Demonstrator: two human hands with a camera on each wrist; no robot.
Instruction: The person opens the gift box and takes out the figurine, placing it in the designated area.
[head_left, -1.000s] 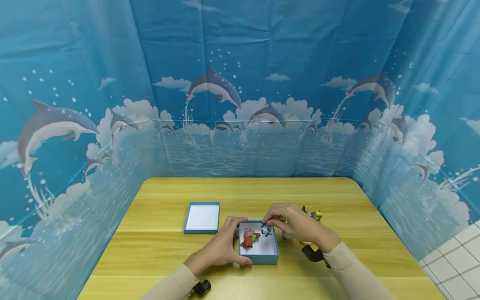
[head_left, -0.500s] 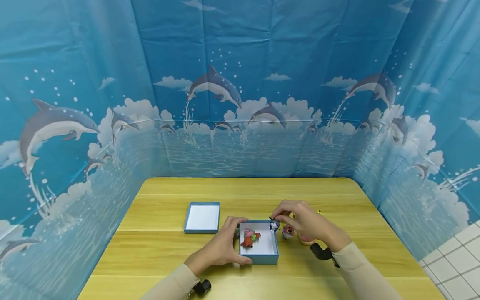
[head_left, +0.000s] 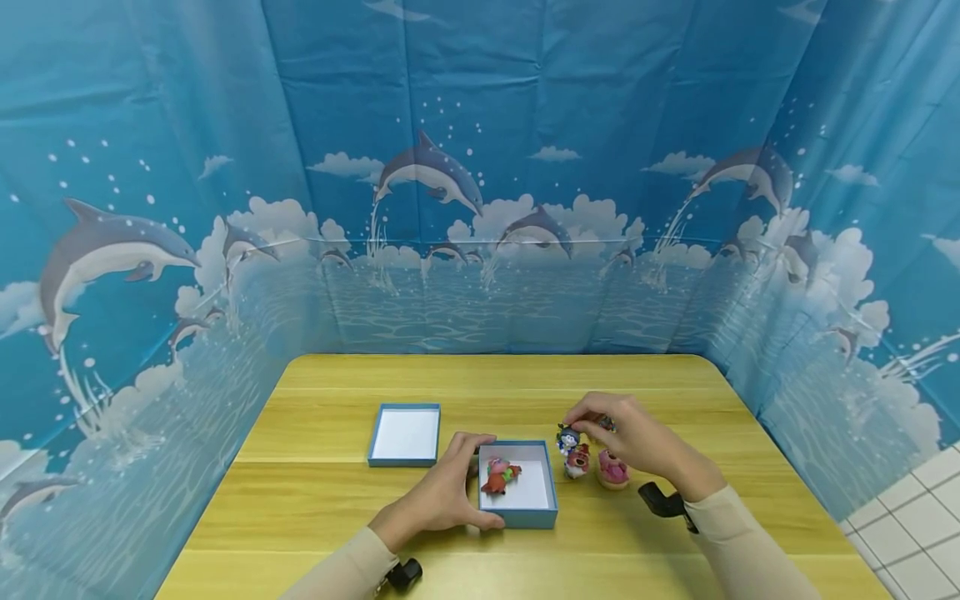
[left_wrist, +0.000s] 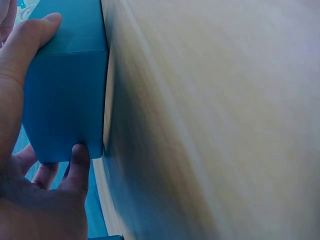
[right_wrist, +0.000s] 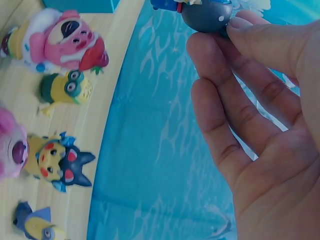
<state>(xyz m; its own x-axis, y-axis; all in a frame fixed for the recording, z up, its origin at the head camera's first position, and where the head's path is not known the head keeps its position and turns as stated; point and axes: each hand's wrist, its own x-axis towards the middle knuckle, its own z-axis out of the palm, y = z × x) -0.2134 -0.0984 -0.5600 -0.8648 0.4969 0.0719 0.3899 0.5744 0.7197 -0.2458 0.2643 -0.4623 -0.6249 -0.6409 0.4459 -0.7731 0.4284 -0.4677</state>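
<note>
My left hand (head_left: 442, 490) grips the left side of an open blue box (head_left: 517, 519), thumb at the front corner and fingers at the back. In the left wrist view the thumb presses one face of the box (left_wrist: 70, 105). Inside lies a red and green figurine (head_left: 498, 477) with a pink top, on its side. My right hand (head_left: 633, 435) pinches a small blue and white figurine (head_left: 567, 439) by its dark round cap, just right of the box. The right wrist view shows this figurine's cap (right_wrist: 206, 16) between thumb and fingers.
Right of the box stand a pink bear figurine with a strawberry (right_wrist: 65, 40), a yellow goggled figurine (right_wrist: 75, 87), a black-eared yellow figurine (right_wrist: 55, 160) and another pink bear (head_left: 613, 469). A shallow blue lid (head_left: 405, 437), white inside, lies to the left. A dolphin curtain (head_left: 480, 300) surrounds the table.
My right hand has carried the blue and white figurine from over the box rightward and out past its rim. The left hand and the box have stayed in place.
</note>
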